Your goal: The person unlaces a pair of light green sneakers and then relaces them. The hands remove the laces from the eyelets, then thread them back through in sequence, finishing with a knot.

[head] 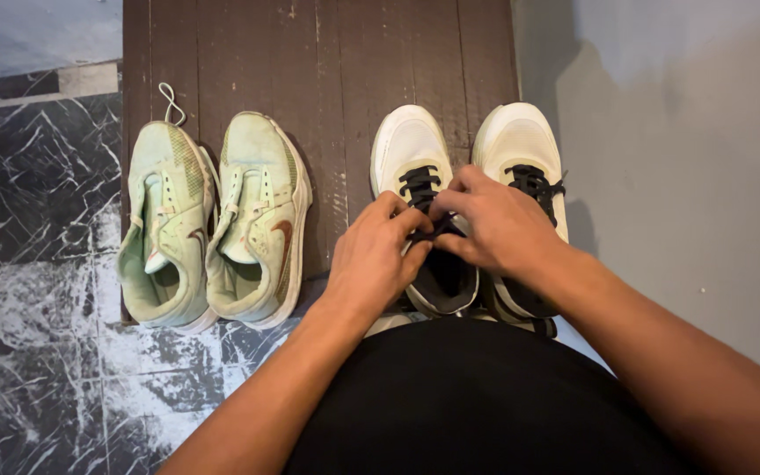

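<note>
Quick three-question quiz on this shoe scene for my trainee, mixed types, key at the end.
1. True or false: both hands work at the black laces of the left white sneaker.
2. Which pair lies untouched on the dark wooden board? A) pale green sneakers B) brown boots C) black sandals
3. Fill in: the right white sneaker stands nearest the grey ____.

Key:
1. True; left hand and right hand pinch them.
2. A; the pale green sneakers.
3. Wall.

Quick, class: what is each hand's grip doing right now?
Left hand: closed, pinching the black laces of the left white shoe.
Right hand: closed on the same laces.
</note>
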